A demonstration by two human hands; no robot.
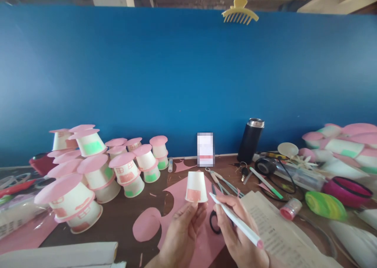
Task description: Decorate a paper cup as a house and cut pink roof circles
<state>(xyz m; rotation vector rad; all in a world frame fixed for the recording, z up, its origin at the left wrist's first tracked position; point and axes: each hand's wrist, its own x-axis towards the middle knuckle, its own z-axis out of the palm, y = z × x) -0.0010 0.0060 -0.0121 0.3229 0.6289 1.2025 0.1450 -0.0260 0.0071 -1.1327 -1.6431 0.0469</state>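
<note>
Upside down, with its wide rim at the bottom, a white paper cup (196, 181) is held near the middle by my left hand (185, 225). A pink coloured patch shows on the cup's lower front. My right hand (235, 225) grips a white marker (240, 223) with a pink end, its tip pointing toward the cup's right side but apart from it. Beneath both hands lies a pink paper sheet (176, 193) with curved cut-outs, and a cut pink paper circle (146, 224) is left of it. Scissors (214, 223) are partly hidden behind my right hand.
Stacked cups with pink paper tops (125, 168) crowd the left, and more cups (344, 146) pile at the far right. A phone (205, 149) and a black bottle (250, 142) stand by the blue partition (176, 72). Right are a printed paper (277, 228), keys (244, 172) and a green marker (266, 183).
</note>
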